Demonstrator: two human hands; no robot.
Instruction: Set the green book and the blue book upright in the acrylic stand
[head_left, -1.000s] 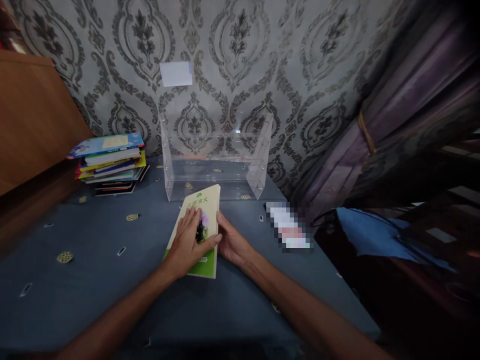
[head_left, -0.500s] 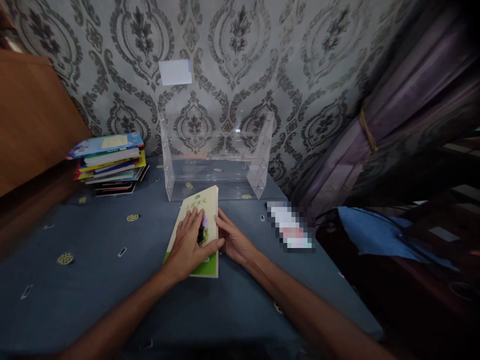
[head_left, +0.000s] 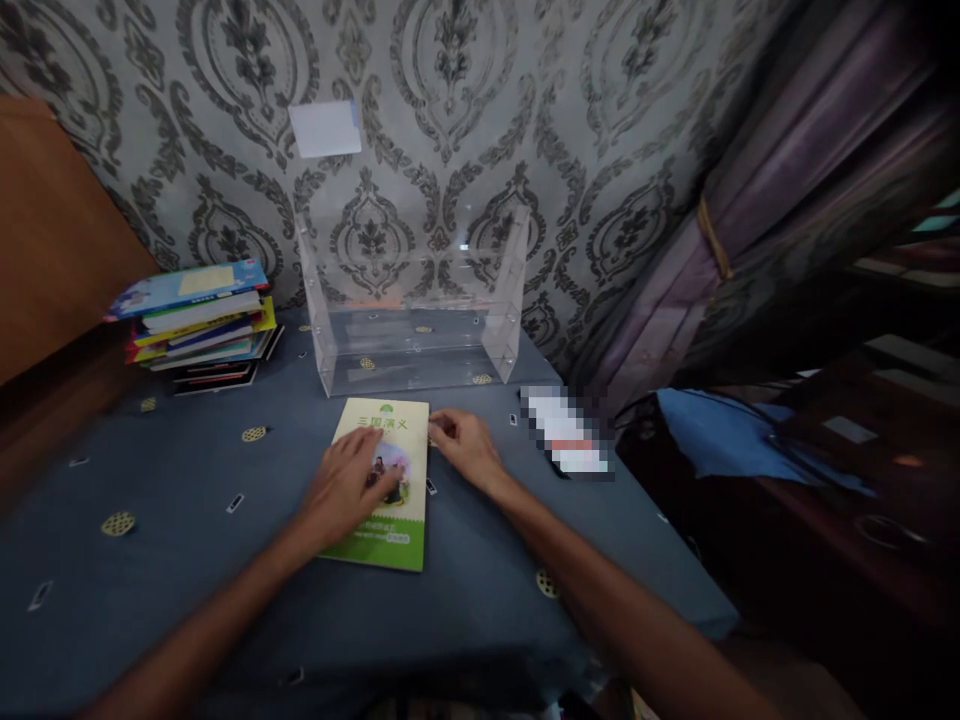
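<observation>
Brown wood forms the cabinet (head_left: pixel 67 230) at far left, its side running down close to the stack (head_left: pixel 199 320) of books, whose uneven edges jut out, the top one overhanging to the left. Between the stack and the left hand (head_left: pixel 343 485) runs a broad stretch of the blue table (head_left: pixel 187 530). That hand lies flat over the book's left half, fingers extended, thumb out across the picture. The book (head_left: pixel 405 510) lies face up, its top edge a little short of the clear rack (head_left: pixel 504 330), its bottom edge well inside the table's near edge. At its right edge, near the upper corner, is the right hand (head_left: pixel 466 445), fingers bent and narrow; whether they pinch the edge or only touch it, I cannot tell. A strip of tabletop separates this hand from the phone (head_left: pixel 566 430), blurred, near the table's slanting right edge. Beyond that edge hangs the purple curtain (head_left: pixel 675 290).
</observation>
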